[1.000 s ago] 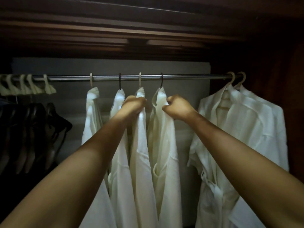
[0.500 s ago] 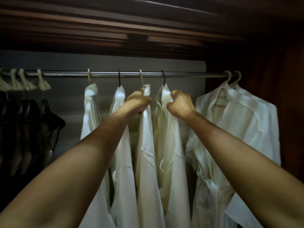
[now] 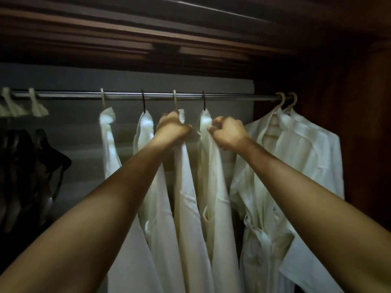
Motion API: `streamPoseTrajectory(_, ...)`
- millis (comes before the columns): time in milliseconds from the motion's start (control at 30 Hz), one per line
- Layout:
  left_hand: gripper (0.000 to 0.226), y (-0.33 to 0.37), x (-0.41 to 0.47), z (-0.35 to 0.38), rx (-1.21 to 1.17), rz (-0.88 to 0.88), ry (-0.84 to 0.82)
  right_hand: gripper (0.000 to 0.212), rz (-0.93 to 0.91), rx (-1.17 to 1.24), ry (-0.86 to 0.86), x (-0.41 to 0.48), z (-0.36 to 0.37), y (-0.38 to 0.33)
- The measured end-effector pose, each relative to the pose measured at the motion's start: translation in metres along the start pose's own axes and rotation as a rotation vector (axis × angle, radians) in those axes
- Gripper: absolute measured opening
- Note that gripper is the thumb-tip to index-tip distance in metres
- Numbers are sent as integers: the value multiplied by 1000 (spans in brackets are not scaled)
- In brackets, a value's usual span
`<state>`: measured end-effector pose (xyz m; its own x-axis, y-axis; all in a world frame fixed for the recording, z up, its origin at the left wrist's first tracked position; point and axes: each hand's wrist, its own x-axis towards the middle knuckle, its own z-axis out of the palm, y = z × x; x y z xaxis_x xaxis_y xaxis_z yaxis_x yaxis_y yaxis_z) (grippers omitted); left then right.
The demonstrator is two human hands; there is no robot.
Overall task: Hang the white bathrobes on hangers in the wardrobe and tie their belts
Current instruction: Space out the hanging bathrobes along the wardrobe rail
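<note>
Now both hands are holding robes up by the rail [image 3: 127, 95].
L hand [image 3: 172, 129] is curling tight round the neck of a white robe [image 3: 186, 197] hanging near the middle of the rail; R hand [image 3: 228, 132] is pinching the neck of the next robe [image 3: 208, 166] w/ bent fingers [image 3: 214, 126]. 2 more robes [image 3: 146, 132] are hanging just left of these. 2 others [image 3: 296, 149] are hanging at the rail's right end, fronts facing out, one w/ its belt [image 3: 257, 231] tied. At the left end bare white hangers [image 3: 39, 108] are sitting on the rail.
</note>
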<state>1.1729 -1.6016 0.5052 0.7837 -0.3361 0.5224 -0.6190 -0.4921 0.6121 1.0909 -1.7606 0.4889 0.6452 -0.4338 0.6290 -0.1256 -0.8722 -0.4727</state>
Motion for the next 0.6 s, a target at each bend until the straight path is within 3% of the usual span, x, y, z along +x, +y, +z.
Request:
streamPoseTrajectory(100, 56, 16, -11, 6, 110, 74, 94, 30, 7, 73, 65, 2, -7, 15)
streamPoseTrajectory(233, 55, 49, -18, 24, 87, 194, 126, 26, 41, 81, 131, 2, -23, 45)
streamPoseTrajectory(333, 56, 81, -23, 44, -10, 321, 105, 26, 34, 49, 155, -2, -41, 71)
streamPoseTrajectory(433, 42, 110, -29, 69, -103, 404, 58, 25, 33, 26, 178, -2, -62, 101)
streamPoseTrajectory(533, 27, 133, -26, 103, -181, 404, 15, 24, 47, -34, 226, 1, -86, 134)
streamPoseTrajectory(600, 29, 143, -20, 130, -234, 337, -67, 26, 75, -87, 240, 4, -103, 155)
